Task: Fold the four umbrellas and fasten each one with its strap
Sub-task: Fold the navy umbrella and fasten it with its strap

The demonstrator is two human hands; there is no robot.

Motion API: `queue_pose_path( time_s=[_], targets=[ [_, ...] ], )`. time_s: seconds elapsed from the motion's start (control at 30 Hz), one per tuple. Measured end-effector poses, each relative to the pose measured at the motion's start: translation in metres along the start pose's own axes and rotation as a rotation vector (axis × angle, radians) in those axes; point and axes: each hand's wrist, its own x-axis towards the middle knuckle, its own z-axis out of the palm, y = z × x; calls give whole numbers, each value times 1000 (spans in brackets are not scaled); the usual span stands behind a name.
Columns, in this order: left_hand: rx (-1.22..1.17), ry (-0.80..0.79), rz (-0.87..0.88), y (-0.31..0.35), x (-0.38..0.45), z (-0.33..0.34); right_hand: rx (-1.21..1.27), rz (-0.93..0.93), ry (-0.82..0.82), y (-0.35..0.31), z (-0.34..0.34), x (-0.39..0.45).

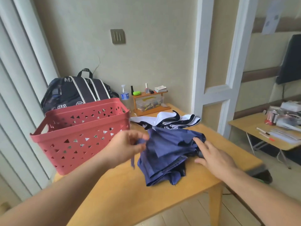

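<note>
Head view: blue umbrella (164,154) folds hide its handle; strap fastening unclear.

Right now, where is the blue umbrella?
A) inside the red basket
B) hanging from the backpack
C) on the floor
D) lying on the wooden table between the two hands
D: the blue umbrella lies collapsed on the wooden table, right of the red basket, between both hands.

Blue umbrella (166,154) fabric hides its shaft; left hand (128,144) blurred
</note>
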Motion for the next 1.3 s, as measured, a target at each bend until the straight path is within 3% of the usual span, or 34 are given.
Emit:
queue_pose_path(
  time_s=[0.1, 0.27, 0.4, 0.47, 0.53, 0.63, 0.73, 0.77, 0.83, 0.9, 0.93, 1.0, 1.03, 1.17, 1.3],
  targets=[
    [91, 194, 144, 42, 26, -23, 295, 3, 131, 9, -40, 12],
    [514, 359, 299, 129, 83, -63, 838, 46, -49, 18, -121, 24],
    [254, 275, 145, 165, 142, -66, 1127, 40, -274, 16, -126, 31],
    [144, 234, 104, 166, 163, -59, 1307, 169, -365, 13, -105, 37],
    [6, 143, 104, 162, 174, -47, 1443, 422, -500, 16, -67, 47],
    [-55, 103, 169, 146, 171, -31, 1428, 668, -666, 30, -15, 58],
    [-17, 121, 268, 111, 142, -16, 1530, 526, -646, 41, 4, 58],
    [62, 147, 328, 94, 127, -11, 1498, 437, -605, 43, 5, 56],
    [307, 182, 555, 58, 92, 3, 1177, 212, -421, 44, 10, 57],
    [550, 37, 789, 20, 51, 23, 811, 119, -154, 42, 15, 63],
    [643, -83, 856, 0, 32, 36, 740, 115, -90, 40, 18, 67],
    [766, -301, 889, -35, 6, 62, 783, 152, -41, 40, 24, 75],
    [799, -329, 891, -49, 3, 72, 809, 178, -31, 40, 26, 78],
    [960, -31, 786, -66, 44, 80, 710, 244, 7, 34, 31, 95],
    [813, 304, 581, -53, 105, 71, 656, 281, 145, 31, 39, 99]
  ],
)
